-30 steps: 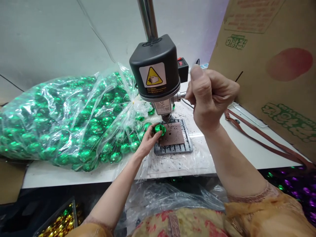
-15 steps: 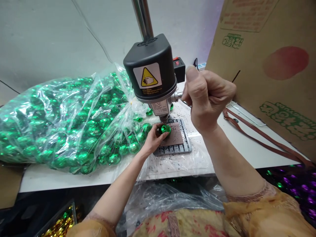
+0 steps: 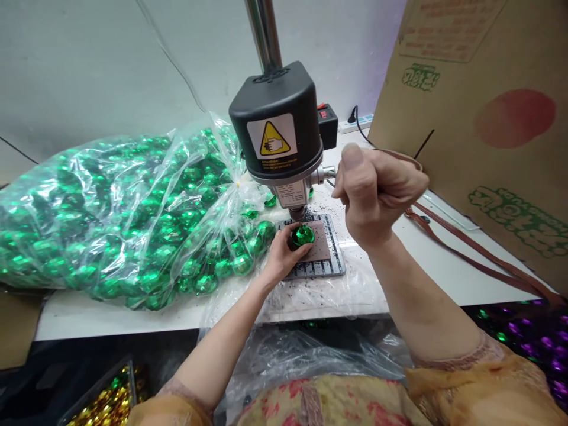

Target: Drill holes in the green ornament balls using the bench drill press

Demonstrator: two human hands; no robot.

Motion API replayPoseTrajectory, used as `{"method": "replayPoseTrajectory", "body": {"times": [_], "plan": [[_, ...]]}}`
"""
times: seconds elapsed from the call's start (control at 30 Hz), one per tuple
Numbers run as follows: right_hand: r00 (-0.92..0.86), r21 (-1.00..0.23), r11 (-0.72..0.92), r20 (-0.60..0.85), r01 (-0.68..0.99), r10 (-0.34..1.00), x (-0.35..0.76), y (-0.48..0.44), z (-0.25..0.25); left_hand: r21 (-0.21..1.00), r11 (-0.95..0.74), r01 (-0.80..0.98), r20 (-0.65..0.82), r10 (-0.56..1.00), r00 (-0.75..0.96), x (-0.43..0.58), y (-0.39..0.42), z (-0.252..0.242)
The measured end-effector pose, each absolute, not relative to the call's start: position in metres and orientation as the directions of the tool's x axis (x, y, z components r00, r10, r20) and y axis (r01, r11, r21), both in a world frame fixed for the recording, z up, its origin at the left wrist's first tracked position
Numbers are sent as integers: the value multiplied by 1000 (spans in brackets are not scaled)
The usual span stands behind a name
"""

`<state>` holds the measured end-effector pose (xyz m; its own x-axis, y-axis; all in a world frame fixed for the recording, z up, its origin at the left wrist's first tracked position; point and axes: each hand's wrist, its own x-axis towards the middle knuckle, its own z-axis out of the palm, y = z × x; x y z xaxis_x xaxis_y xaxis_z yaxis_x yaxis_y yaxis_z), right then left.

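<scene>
My left hand [image 3: 284, 251] holds a shiny green faceted ball [image 3: 303, 235] between thumb and fingers, on a brown board [image 3: 320, 251]. The board lies on the slotted metal base [image 3: 335, 266] of a small drill press [image 3: 277, 127]. Directly above the ball is the machine's chuck [image 3: 297, 214]; whether the bit touches the ball I cannot tell. My right hand [image 3: 377, 192] is closed in a fist, thumb up, at the end of the press's lever [image 3: 329, 172], most of which the hand hides. Dark shavings are scattered around the base.
A clear plastic bag [image 3: 110, 219] packed with green balls fills the left of the white table [image 3: 119, 322], with loose balls [image 3: 242, 264] by its mouth. At right stand a large cardboard box [image 3: 483, 118] and a brown strap [image 3: 479, 257]. Gold [image 3: 106, 405] and purple pieces [image 3: 532, 337] lie below.
My right fist has come down slightly and its thumb has tipped. My left hand and the green ball have shifted a little to the right under the chuck. The view has moved slightly.
</scene>
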<state>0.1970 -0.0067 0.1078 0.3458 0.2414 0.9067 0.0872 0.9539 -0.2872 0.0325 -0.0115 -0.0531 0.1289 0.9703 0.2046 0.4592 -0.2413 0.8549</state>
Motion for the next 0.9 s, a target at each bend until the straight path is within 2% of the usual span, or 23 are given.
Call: {"method": "replayPoseTrajectory", "body": {"times": [0.13,0.27,0.4,0.57,0.9], "plan": [[373,-285,951,901,121,222,196,-6,99,860,-254,444,220,967,127,33,-12,-51],[389,-222,964,909,148,150,195,0,90,857,-251,450,219,968,124,34,-12,-53],[402,-241,956,902,167,157,194,2,85,837,-252,486,213,968,134,33,-11,-55],[387,-138,981,919,137,75,195,4,80,822,-253,510,218,968,127,33,-13,-53],[364,-82,985,931,151,21,196,6,71,832,-249,496,224,968,111,34,-14,-54]]}}
